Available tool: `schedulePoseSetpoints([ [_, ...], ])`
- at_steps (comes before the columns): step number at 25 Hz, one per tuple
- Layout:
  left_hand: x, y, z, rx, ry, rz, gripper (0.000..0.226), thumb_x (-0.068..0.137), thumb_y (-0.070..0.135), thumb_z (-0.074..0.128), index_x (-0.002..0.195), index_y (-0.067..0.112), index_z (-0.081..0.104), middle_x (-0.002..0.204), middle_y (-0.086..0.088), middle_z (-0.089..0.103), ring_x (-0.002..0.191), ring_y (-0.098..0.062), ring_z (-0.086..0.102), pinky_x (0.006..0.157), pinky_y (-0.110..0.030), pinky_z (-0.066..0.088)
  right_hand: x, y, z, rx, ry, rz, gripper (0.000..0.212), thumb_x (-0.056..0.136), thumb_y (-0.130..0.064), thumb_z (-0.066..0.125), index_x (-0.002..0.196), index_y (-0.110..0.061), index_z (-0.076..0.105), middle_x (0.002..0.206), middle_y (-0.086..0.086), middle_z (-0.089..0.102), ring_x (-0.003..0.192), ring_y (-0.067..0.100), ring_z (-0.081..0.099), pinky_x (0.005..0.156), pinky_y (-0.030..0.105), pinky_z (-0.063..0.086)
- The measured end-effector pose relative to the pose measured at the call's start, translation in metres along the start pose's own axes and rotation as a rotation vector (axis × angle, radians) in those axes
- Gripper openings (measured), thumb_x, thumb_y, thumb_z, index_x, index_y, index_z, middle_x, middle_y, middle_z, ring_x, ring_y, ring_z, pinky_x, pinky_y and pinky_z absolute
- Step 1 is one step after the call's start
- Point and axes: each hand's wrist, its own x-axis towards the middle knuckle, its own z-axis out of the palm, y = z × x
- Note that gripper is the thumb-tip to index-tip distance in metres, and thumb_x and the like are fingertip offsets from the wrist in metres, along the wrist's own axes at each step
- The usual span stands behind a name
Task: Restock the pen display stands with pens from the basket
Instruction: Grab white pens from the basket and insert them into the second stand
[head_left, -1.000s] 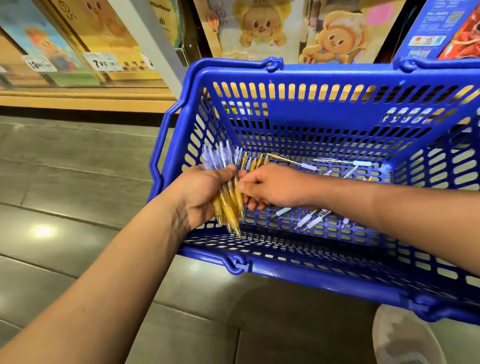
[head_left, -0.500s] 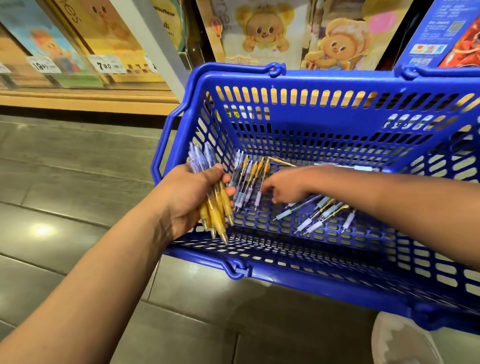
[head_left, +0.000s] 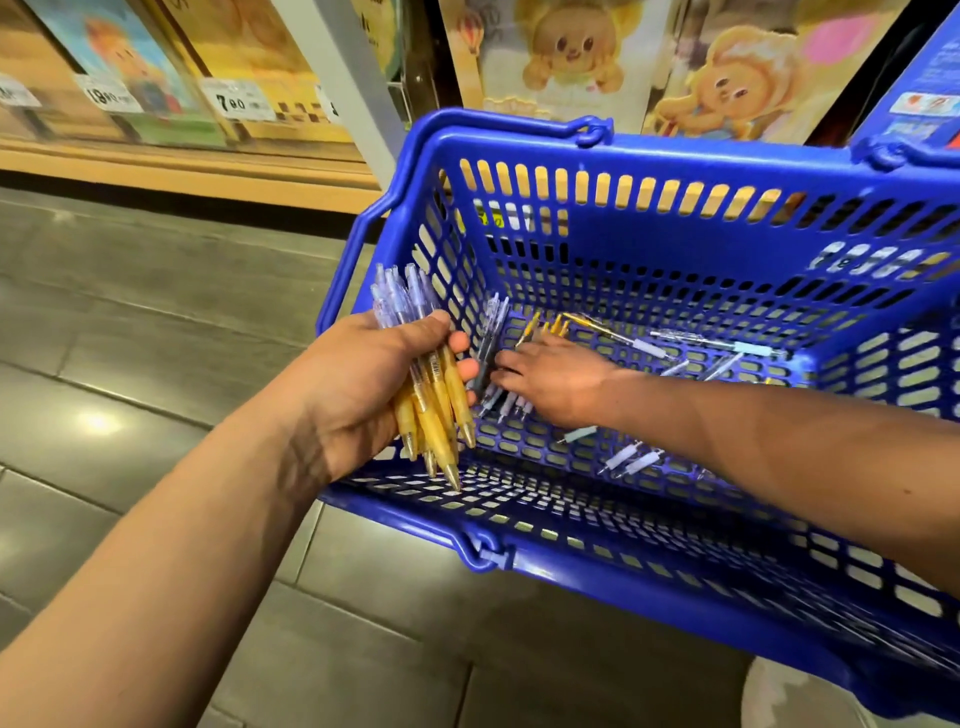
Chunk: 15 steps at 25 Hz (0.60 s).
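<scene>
A blue plastic basket (head_left: 675, 587) sits on the floor, tilted toward me. My left hand (head_left: 358, 384) grips a bundle of yellow-grip pens (head_left: 434, 410) at the basket's left wall, tips pointing down. Inside the basket my right hand (head_left: 558, 382) lies on a pile of loose pens (head_left: 493, 358) at the bottom left, fingers spread over them; whether it holds any is hidden. More loose pens with pale grips (head_left: 631, 457) lie scattered across the basket floor.
Grey tiled floor (head_left: 130, 364) stretches to the left. A low wooden shelf (head_left: 182, 171) with price tags and picture-covered goods runs along the back. A pale shoe (head_left: 795, 696) shows at the bottom right.
My right hand left the bundle and moved down onto the loose pens on the basket floor. The left hand shifted slightly left with its bundle.
</scene>
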Motion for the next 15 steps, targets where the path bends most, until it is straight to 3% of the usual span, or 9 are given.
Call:
schedulePoseSetpoints([
  [3, 0.003, 0.001, 0.005, 0.013, -0.003, -0.006, 0.008, 0.099, 0.01, 0.06, 0.093, 0.007, 0.064, 0.071, -0.005, 0.073, 0.062, -0.02, 0.074, 0.053, -0.039, 0.06, -0.017, 0.019, -0.003, 0.026, -0.062, 0.001, 0.071, 0.089, -0.007, 0.057, 0.151, -0.033, 0.034, 0.162, 0.0, 0.026, 0.139, 0.026, 0.036, 0.115, 0.043, 0.03],
  [6, 0.006, 0.001, 0.006, 0.014, -0.021, -0.018, 0.007, 0.099, 0.01, 0.06, 0.094, 0.008, 0.064, 0.074, -0.006, 0.073, 0.064, -0.021, 0.074, 0.055, -0.04, 0.061, -0.041, 0.039, 0.001, 0.07, -0.111, 0.017, 0.059, 0.09, -0.011, 0.051, 0.144, -0.035, 0.046, 0.165, -0.003, 0.021, 0.143, 0.024, 0.031, 0.117, 0.043, 0.028],
  [11, 0.008, 0.004, 0.006, 0.011, -0.028, -0.014, 0.008, 0.099, 0.011, 0.059, 0.094, 0.008, 0.064, 0.073, -0.005, 0.073, 0.064, -0.021, 0.074, 0.055, -0.04, 0.061, -0.047, 0.049, -0.008, 0.158, -0.116, 0.012, 0.038, 0.09, -0.016, 0.05, 0.123, -0.033, 0.06, 0.157, -0.008, 0.032, 0.137, 0.025, 0.039, 0.112, 0.046, 0.038],
  [13, 0.007, 0.005, 0.006, 0.008, -0.027, -0.003, 0.011, 0.1, 0.01, 0.058, 0.091, 0.008, 0.064, 0.071, -0.005, 0.073, 0.063, -0.02, 0.074, 0.054, -0.04, 0.061, -0.033, 0.041, -0.008, 0.213, -0.075, 0.056, 0.056, 0.09, -0.014, 0.05, 0.143, -0.032, 0.047, 0.162, -0.009, 0.026, 0.147, 0.022, 0.029, 0.12, 0.041, 0.029],
  [15, 0.005, 0.005, 0.004, 0.008, -0.019, 0.005, 0.013, 0.1, 0.01, 0.058, 0.09, 0.007, 0.065, 0.071, -0.005, 0.073, 0.062, -0.02, 0.074, 0.055, -0.04, 0.061, -0.017, 0.027, -0.007, 0.213, -0.14, 0.115, 0.078, 0.091, -0.007, 0.049, 0.159, -0.031, 0.019, 0.168, -0.011, 0.005, 0.155, 0.016, 0.006, 0.124, 0.038, 0.009],
])
